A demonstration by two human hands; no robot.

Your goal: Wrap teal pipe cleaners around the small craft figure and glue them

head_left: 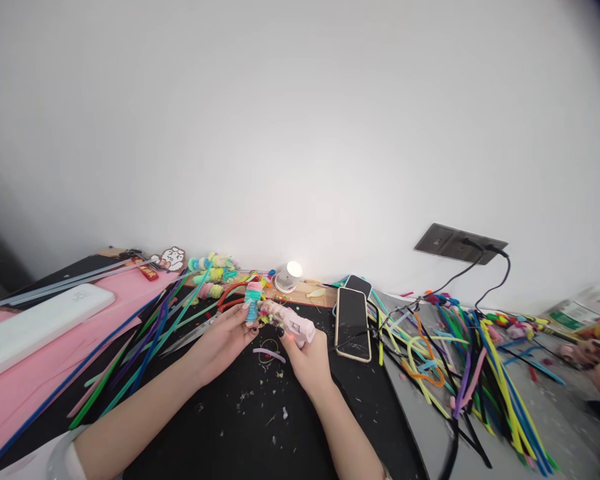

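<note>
fingers of l. hand (229, 339) clamped on striped coil (253, 301), long axis approx. upright, over far edge of black mat (245, 433); r. hand (310, 362) wrapped round pink glue gun (299, 325), front end just r. of coil.

The left hand (230, 339) hides part of the roll (253, 301), and the right hand (307, 363) covers the handle of the gun (300, 325); between the two grips, the gun's tip is too blurred to tell whether it touches the roll. Just beyond them, the print on the cup (286, 279) is too small to read. Right of the grip, one phone (353, 323) partly hides another (359, 285); farther right, a co-worker's hands (597, 357) are cut off by the edge. Far left, so is the white box (50, 327)
</note>
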